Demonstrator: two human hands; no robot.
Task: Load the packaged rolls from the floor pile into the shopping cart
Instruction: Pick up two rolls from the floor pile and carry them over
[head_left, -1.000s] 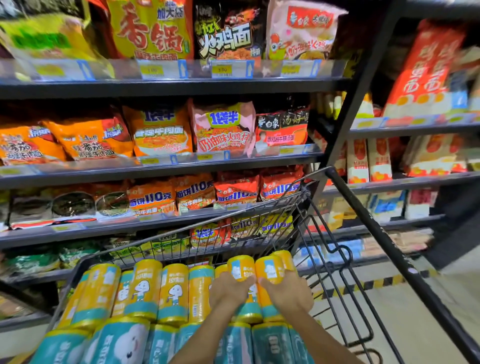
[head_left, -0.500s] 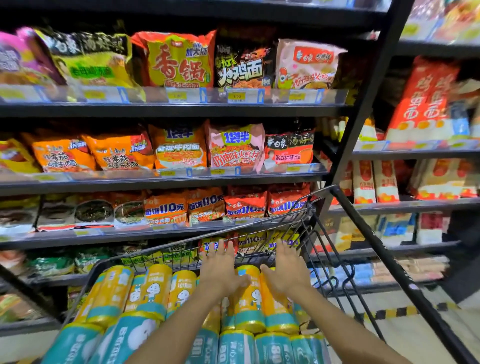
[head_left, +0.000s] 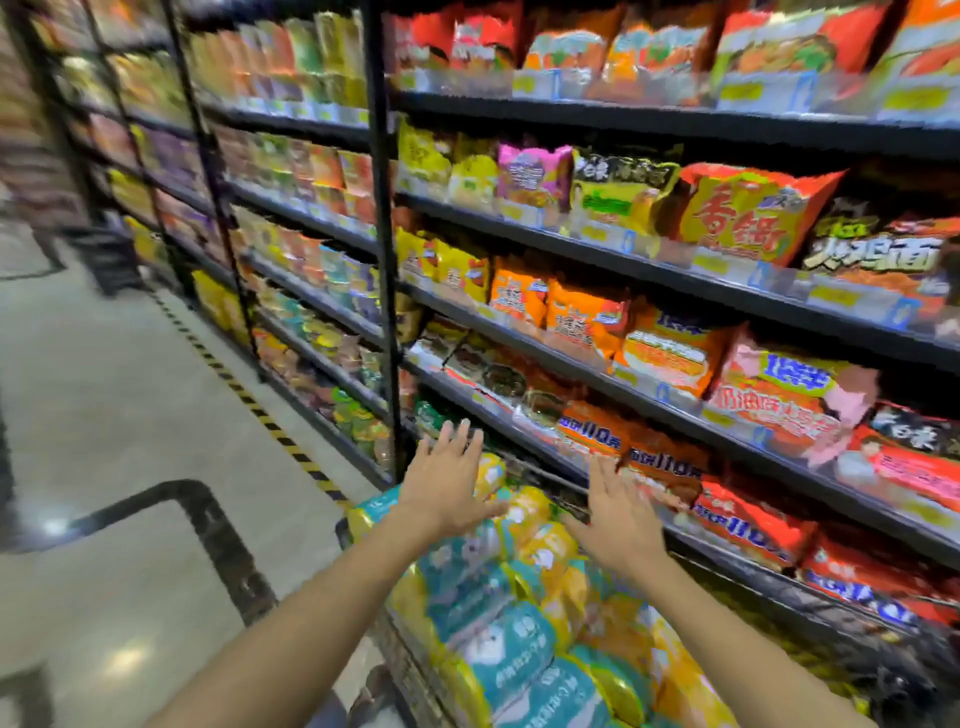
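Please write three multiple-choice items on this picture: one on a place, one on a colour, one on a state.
1. The left hand and right hand are: A on the floor; B over the packaged rolls; C on the top shelf.
2. The wrappers of the packaged rolls are: A teal and yellow; B red and white; C black.
3. Both hands are: A fists; B gripping a pack; C open, fingers spread.
Key: B, the rolls lie beneath both hands; A, both colours show on the wrappers; C, the fingers are straight, apart and hold nothing.
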